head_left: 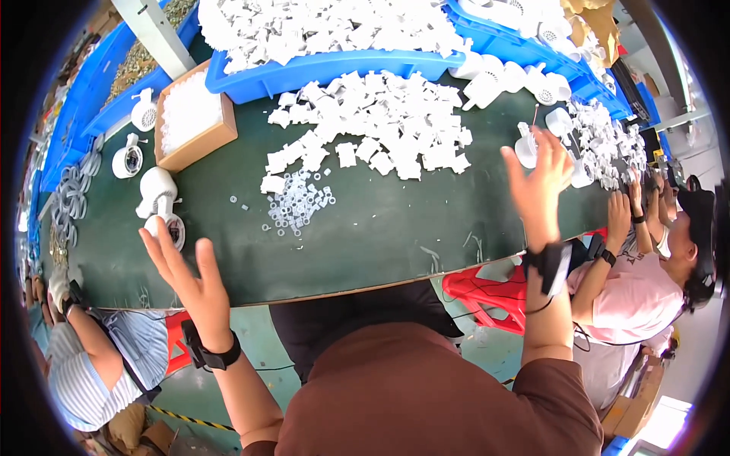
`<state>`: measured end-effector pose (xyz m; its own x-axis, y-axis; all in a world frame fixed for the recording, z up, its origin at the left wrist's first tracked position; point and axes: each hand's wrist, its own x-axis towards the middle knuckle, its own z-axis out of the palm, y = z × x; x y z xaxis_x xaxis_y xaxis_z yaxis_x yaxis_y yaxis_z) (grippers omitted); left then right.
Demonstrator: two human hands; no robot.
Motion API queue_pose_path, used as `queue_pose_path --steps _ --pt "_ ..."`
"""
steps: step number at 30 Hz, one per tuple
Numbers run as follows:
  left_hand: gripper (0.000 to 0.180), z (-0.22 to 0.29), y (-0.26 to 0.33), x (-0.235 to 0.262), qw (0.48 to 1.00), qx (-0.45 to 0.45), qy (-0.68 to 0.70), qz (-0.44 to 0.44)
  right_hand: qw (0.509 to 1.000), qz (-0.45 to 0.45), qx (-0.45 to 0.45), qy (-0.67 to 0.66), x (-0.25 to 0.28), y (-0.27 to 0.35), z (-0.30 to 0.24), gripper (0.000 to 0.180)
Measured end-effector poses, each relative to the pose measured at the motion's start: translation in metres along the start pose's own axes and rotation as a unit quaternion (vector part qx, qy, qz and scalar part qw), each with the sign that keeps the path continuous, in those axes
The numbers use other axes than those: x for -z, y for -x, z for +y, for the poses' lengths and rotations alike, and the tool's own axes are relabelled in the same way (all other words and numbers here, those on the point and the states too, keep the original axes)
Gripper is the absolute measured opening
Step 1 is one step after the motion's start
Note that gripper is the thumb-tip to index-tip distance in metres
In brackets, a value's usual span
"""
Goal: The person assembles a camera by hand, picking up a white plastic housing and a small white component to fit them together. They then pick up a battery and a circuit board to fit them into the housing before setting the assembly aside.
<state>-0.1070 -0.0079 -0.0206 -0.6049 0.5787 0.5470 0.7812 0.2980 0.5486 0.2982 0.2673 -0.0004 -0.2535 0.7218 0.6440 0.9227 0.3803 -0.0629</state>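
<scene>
Both arms are stretched forward from the lower edge, and brown short sleeves are seen at the shoulders. The left hand (190, 277) is held open, with the fingers spread and pointed up and away, and the thumb stuck out to the side. Nothing is held in it. A black band is worn on the left wrist. The right hand (538, 178) is raised higher and farther out, and it is blurred. Its fingers are spread too. A black band is also worn on the right wrist. The two hands are kept well apart.
</scene>
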Motion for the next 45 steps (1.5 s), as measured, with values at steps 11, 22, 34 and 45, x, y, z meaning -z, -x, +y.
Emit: queue_pose_path --steps 11,22,34,45 --pt "0.056 0.014 0.014 0.001 0.997 0.045 0.013 -0.058 0.995 -0.054 -0.036 -0.076 0.009 0.007 0.010 0.067" --pt "0.059 0.120 0.054 -0.006 0.903 0.013 0.313 -0.295 0.728 -0.317 0.000 -0.608 0.052 0.099 -0.174 0.070" --pt "0.039 0.112 0.056 -0.013 0.961 -0.049 0.203 -0.183 0.504 -0.409 -0.095 -0.754 0.067 0.063 -0.186 0.020" --pt "0.014 0.115 0.058 -0.016 0.949 0.022 0.256 -0.181 0.594 -0.371 -0.094 -0.707 0.058 0.081 -0.202 0.012"
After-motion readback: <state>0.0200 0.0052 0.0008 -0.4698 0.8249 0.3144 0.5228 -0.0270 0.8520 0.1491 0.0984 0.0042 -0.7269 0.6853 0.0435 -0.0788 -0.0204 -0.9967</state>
